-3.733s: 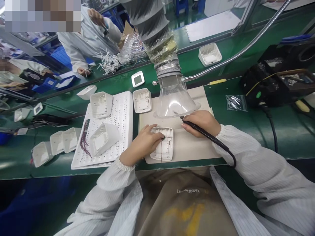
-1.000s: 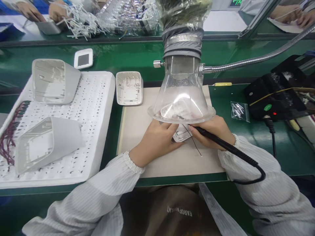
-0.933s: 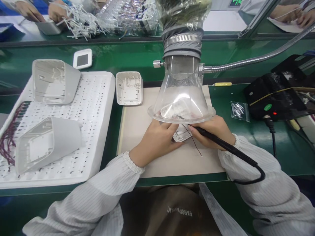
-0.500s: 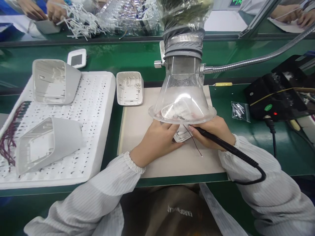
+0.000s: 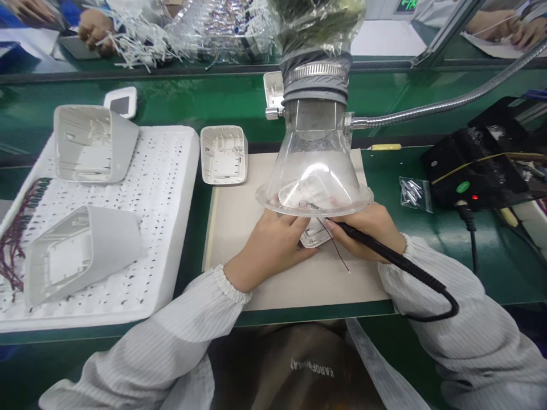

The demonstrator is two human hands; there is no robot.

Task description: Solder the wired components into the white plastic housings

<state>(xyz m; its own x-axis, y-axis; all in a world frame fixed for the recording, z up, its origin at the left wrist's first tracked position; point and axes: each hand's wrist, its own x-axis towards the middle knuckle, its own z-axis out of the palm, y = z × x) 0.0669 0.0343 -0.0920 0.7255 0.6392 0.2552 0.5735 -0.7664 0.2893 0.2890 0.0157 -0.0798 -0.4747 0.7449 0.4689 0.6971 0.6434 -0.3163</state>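
Under a clear fume hood [image 5: 320,176], my left hand [image 5: 271,242] is closed on the side of a small white plastic housing [image 5: 315,234]. Its fingertips are partly behind the hood's rim. My right hand [image 5: 374,225] grips a soldering iron [image 5: 384,250] by its black handle, with the cord curving back over my right sleeve. The iron's tip points into the housing beneath the hood, where glare blurs the contact. A thin dark red wire [image 5: 339,254] trails from the housing onto the beige work mat [image 5: 273,290].
At left, a white foam tray [image 5: 166,188] bears two large white housings [image 5: 122,239] and dark red wires [image 5: 12,245]. Another open housing [image 5: 224,156] stands behind the mat. A black soldering station [image 5: 461,165] and a small bag of metal parts [image 5: 414,193] are at right. Co-workers' hands [image 5: 96,31] show beyond.
My hands, the iron and the housing keep almost the same pose. The view has shifted slightly. At the far left, a co-worker's hands have moved apart.
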